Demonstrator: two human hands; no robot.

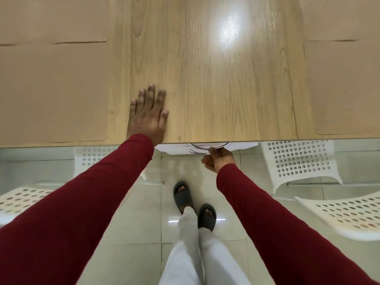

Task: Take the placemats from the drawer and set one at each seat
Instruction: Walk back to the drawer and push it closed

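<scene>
Placemats point(53, 89) on table point(226, 89), right hand point(219, 159) gripping drawer handle point(209, 145)

Bare tabletop point(226, 89) between placemats point(51, 89)

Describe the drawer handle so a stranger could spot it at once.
Start at the wooden table and find its near edge. Just beneath, right of centre, a white drawer front carries the curved metal handle; it is the only shiny thing there, and the right hand grips it.

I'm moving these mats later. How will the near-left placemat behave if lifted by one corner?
The near-left placemat lies thin and flat on the table, so it probably bends rather than staying rigid. It looks light. Its smooth face on glossy wood suggests it may slide when pushed.
</scene>
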